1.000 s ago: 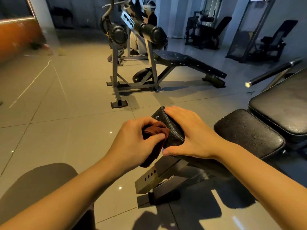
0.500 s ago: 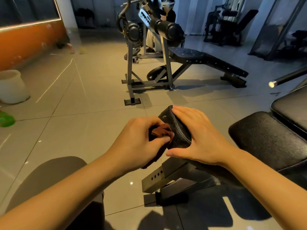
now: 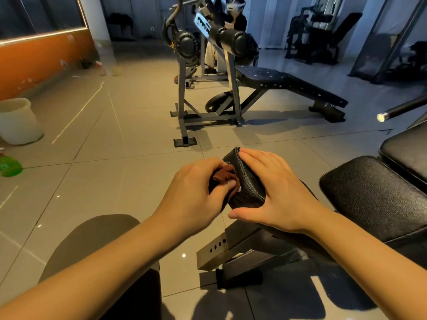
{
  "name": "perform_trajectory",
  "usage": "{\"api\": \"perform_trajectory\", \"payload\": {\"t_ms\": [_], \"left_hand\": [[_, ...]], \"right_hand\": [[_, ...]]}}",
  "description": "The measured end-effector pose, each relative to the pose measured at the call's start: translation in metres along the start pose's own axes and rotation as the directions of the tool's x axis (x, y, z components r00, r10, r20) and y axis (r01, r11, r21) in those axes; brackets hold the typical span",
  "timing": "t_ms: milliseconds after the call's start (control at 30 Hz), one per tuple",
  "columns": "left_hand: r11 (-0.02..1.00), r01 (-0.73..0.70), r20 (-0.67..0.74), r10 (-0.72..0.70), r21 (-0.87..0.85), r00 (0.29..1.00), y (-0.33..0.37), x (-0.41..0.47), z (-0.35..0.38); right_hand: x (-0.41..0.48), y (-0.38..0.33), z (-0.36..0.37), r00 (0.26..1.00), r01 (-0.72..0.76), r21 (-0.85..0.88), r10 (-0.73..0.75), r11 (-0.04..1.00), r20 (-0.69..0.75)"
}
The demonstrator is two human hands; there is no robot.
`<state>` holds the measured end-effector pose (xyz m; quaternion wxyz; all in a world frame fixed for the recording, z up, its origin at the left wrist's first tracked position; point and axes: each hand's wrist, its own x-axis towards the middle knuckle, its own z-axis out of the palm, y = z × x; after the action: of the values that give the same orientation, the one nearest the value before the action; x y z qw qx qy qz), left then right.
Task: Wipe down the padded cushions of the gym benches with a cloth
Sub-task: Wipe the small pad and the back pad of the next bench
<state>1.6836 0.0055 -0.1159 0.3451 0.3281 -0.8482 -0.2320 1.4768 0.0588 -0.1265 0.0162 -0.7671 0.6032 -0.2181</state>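
floor [image 3: 115,158]: glossy grey tiles with small light spots reflecting
decline bench [image 3: 288,85]: perforated black pad on a grey steel stand, black roller pads at its high end; well apart from both hands, further back in the room
seat cushion [image 3: 374,195]: black grained upholstery on the near bench, just right of the right forearm; a second black cushion [image 3: 406,153] lies just beyond it at the right edge
bench frame [image 3: 221,248]: grey steel bar with a row of holes, below the hands, foot on the floor
bucket [image 3: 18,122]: white, upright on the floor at far left, near the orange wall
right hand [image 3: 277,192]: lies flat on top of the end pad, fingers straight and together, thumb spread along the near edge; grips nothing
left hand [image 3: 191,199]: fingers curled round the cloth, pressing it against the pad's left side face
end pad [image 3: 248,188]: small black stitched cushion at the near bench's end, between the two hands
green bottle [image 3: 9,166]: on the floor at the left edge, near the bucket; blurred
cloth [image 3: 225,175]: brown, bunched, mostly hidden inside the left hand's grip, touching the end pad
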Motion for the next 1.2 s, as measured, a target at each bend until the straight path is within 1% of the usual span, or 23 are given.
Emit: {"api": "perform_trajectory", "payload": {"t_ms": [67,133,167,233,300,333,367,400,500,600,700,767,833,933,1000,1033,1100,1133,1200], "left_hand": [[0.995,0.082,-0.039,-0.079,0.06,0.996,-0.008,0.02,0.002],[0.986,0.164,-0.011,-0.163,0.04,0.987,-0.012,0.032,-0.002],[0.988,0.155,0.017,-0.155,-0.001,0.988,-0.013,0.031,-0.003],[0.994,0.068,0.093,-0.06,-0.088,0.994,-0.005,0.01,-0.008],[0.996,-0.038,0.141,0.049,-0.08,0.989,0.008,-0.012,-0.009],[0.996,-0.075,0.134,0.08,-0.04,0.988,0.012,-0.016,-0.008],[0.997,-0.08,0.115,0.08,-0.004,0.99,0.014,-0.014,-0.006],[0.998,-0.059,0.093,0.059,0.006,0.994,0.015,-0.009,-0.004],[0.998,0.023,0.07,-0.019,-0.058,0.997,0.014,0.001,-0.001],[0.992,0.067,0.033,-0.064,-0.11,0.997,0.011,-0.002,0.003],[0.986,0.134,-0.09,-0.142,-0.095,0.986,0.003,0.007,0.008],[0.976,0.197,-0.132,-0.207,-0.088,0.969,0.001,0.016,0.008],[0.981,0.179,-0.102,-0.186,-0.071,0.977,0.0,0.016,0.006],[0.996,0.073,0.015,-0.072,-0.054,0.997,0.007,-0.007,-0.003],[1.0,0.022,0.072,-0.021,-0.013,0.997,0.011,-0.016,-0.006],[1.0,0.012,0.076,-0.013,0.014,0.997,0.012,-0.014,-0.006],[0.998,0.013,0.031,-0.015,0.064,0.999,0.009,0.003,-0.004],[0.996,0.044,-0.005,-0.043,0.074,0.999,0.005,0.016,-0.002],[0.99,0.14,-0.046,-0.139,0.024,0.989,-0.005,0.04,-0.003]], "right_hand": [[0.0,0.0,0.0,1.0,-0.006,-0.003,0.006,1.0,-0.003],[-0.001,-0.001,0.0,1.0,-0.009,-0.003,0.009,1.0,-0.005],[-0.001,-0.001,0.0,1.0,-0.009,0.001,0.009,1.0,-0.007],[-0.001,-0.001,0.0,1.0,0.002,0.007,-0.002,1.0,-0.012],[-0.001,0.0,0.0,1.0,0.015,0.015,-0.015,1.0,-0.017],[0.0,0.001,0.001,1.0,0.018,0.02,-0.017,1.0,-0.023],[0.0,0.0,0.0,1.0,0.019,0.024,-0.018,1.0,-0.026],[0.0,0.0,0.0,1.0,0.019,0.029,-0.018,0.999,-0.022],[0.001,-0.003,-0.002,1.0,0.002,0.014,-0.002,1.0,0.005],[-0.001,-0.004,-0.003,1.0,-0.012,0.009,0.012,1.0,0.012],[-0.003,-0.007,-0.004,1.0,-0.013,-0.018,0.014,1.0,0.022],[-0.003,-0.007,-0.003,0.999,-0.022,-0.028,0.022,0.999,0.026],[-0.004,-0.007,-0.002,0.999,-0.03,-0.026,0.031,0.999,0.029],[-0.004,-0.006,0.0,0.999,-0.03,-0.011,0.03,0.999,0.021],[-0.004,-0.005,0.001,0.999,-0.034,-0.008,0.034,0.999,0.015],[-0.003,-0.005,0.001,0.999,-0.036,-0.008,0.036,0.999,0.013],[-0.003,-0.005,0.002,0.999,-0.031,-0.007,0.031,0.999,0.013],[-0.003,-0.005,0.002,1.0,-0.028,-0.008,0.028,1.0,0.011],[-0.003,-0.005,0.002,1.0,-0.023,-0.008,0.023,1.0,0.005]]}}
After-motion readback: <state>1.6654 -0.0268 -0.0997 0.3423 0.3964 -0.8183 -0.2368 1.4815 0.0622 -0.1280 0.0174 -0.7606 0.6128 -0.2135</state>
